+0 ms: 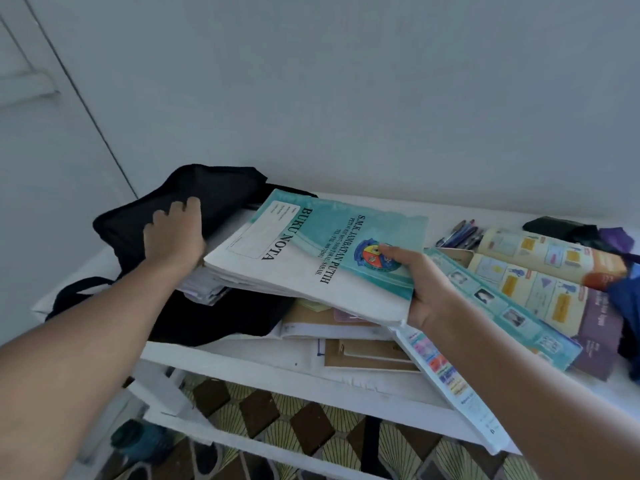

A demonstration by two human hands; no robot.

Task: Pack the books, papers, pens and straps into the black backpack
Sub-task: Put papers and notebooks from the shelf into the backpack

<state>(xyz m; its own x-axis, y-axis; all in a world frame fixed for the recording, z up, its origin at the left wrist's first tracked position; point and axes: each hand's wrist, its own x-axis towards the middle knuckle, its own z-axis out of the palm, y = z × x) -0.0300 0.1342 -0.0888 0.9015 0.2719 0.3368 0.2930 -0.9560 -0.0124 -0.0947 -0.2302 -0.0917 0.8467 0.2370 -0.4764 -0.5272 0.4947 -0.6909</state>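
While left hand (pixel 173 233) grips backpack (pixel 207 192) rim, right hand (pixel 424 289) pinches notebook (pixel 311 258) corner, far end at bag mouth

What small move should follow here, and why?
Probably slide the notebook further left into the backpack. The right hand grips its near corner, its far end already points at the opening, and the left hand holds the bag's flap back. Pens and other books remain on the table.
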